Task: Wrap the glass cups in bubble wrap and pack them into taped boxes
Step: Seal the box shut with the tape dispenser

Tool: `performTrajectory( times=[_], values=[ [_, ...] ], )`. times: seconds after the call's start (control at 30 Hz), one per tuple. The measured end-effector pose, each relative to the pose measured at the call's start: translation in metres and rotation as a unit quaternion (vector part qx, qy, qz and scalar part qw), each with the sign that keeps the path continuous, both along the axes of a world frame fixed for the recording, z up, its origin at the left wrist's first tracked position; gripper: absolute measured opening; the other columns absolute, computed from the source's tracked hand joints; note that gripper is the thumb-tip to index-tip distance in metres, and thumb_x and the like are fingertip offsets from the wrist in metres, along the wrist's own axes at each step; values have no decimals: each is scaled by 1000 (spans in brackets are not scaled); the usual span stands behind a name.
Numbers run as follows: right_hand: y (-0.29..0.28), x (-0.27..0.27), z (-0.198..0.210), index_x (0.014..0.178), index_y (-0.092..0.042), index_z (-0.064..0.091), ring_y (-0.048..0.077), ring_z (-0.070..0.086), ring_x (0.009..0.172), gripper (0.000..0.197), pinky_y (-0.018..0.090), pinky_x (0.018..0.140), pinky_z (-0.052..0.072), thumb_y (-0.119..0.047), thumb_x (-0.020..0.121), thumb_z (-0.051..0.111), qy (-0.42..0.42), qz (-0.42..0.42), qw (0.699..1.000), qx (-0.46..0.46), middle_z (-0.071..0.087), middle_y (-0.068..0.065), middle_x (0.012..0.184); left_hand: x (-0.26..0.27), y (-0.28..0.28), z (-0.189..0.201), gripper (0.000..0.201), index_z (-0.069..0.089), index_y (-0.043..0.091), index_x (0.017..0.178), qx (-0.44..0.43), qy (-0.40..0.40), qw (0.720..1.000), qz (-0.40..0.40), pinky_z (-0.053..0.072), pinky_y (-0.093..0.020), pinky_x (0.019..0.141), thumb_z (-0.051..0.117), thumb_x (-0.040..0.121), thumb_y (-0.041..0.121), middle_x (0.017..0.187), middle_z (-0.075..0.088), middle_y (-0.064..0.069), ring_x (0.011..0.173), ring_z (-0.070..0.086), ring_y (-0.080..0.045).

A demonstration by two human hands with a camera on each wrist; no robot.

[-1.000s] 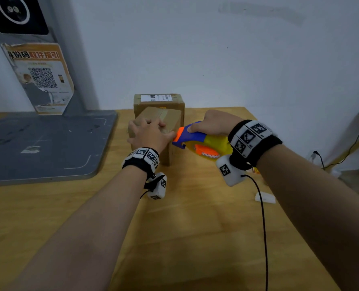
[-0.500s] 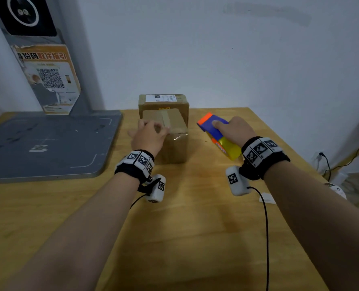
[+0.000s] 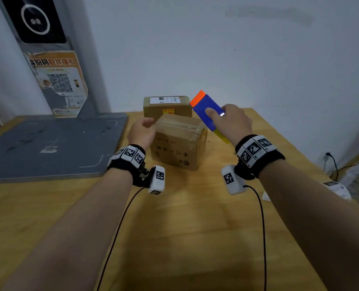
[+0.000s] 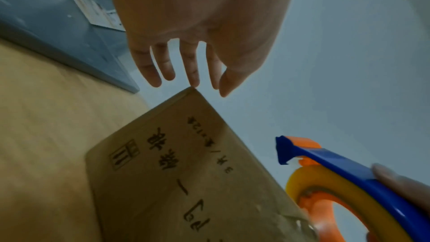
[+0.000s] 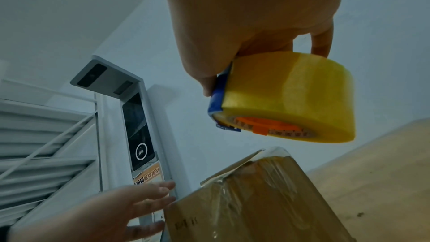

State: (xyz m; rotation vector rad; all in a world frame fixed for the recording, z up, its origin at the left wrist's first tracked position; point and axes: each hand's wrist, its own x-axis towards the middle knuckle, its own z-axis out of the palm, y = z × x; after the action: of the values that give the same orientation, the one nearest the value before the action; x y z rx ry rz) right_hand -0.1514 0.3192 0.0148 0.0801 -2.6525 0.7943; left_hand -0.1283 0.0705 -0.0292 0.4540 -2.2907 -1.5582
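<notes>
The taped box [image 3: 179, 141] is sitting on the table [image 3: 174, 238] between both hands. The left hand [image 3: 142, 133], fingers loosely spread, is hovering beside its left edge, probably to steady it. The right hand [image 3: 230, 120] is gripping the tape dispenser [image 3: 206, 111], raised just above the box's right side, likely clearing the finished seam.

The tape dispenser [image 3: 207, 111] is blue with an orange tip, carrying a translucent yellow tape roll [image 5: 288, 97] on an orange core. The near box [image 3: 178, 141] is brown cardboard with dark printed characters and glossy clear tape; the far box [image 3: 167, 106] is brown with a white label and a small yellow-and-red sticker. The table [image 3: 174, 238] is light yellowish wood. At far left, a grey platform [image 3: 48, 143] and an orange-and-white poster [image 3: 59, 80] with a black QR code. Both wristbands [image 3: 256, 152] are black with black-and-white square markers
</notes>
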Motion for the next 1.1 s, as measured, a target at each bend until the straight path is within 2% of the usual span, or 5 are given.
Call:
performTrajectory(
  times=[0.13,0.3,0.67,0.97,1.1],
  values=[
    [1,-3,-6,83,-17,55,28,64,82,51,50,96,46,-65,98,47,6,4,1000,2,58,-4,74,0,7,-13,29,60,29,130,-14,-22,999,-30,52,-43,99,58,102,35,121,56,10,112,57,-17],
    [9,-8,-13,95,-17,59,27,63,83,50,50,97,46,-66,99,45,14,-16,1000,16,59,-4,79,1,17,-5,38,56,20,67,-197,-58,979,-7,37,-29,61,50,99,41,64,52,2,66,54,-25],
    [43,-8,-27,106,-16,60,28,62,90,51,51,100,42,-64,100,45,-9,-73,997,-4,65,-1,94,-13,31,-2,36,67,40,124,-224,-58,956,-179,32,-56,117,70,90,50,150,48,3,143,35,-28],
    [47,-12,-75,74,-16,48,26,54,71,50,56,107,36,-59,101,51,-170,-78,981,45,56,3,72,18,22,19,43,61,45,120,-328,-165,926,-91,32,-56,113,65,85,69,143,43,-1,136,39,-39],
    [29,-17,-85,79,-20,47,30,60,83,47,55,106,37,-62,96,58,-201,-49,973,107,58,2,74,38,17,25,27,65,32,113,-293,-160,936,-109,47,-36,87,68,93,50,130,57,7,105,55,-18]
  ],
)
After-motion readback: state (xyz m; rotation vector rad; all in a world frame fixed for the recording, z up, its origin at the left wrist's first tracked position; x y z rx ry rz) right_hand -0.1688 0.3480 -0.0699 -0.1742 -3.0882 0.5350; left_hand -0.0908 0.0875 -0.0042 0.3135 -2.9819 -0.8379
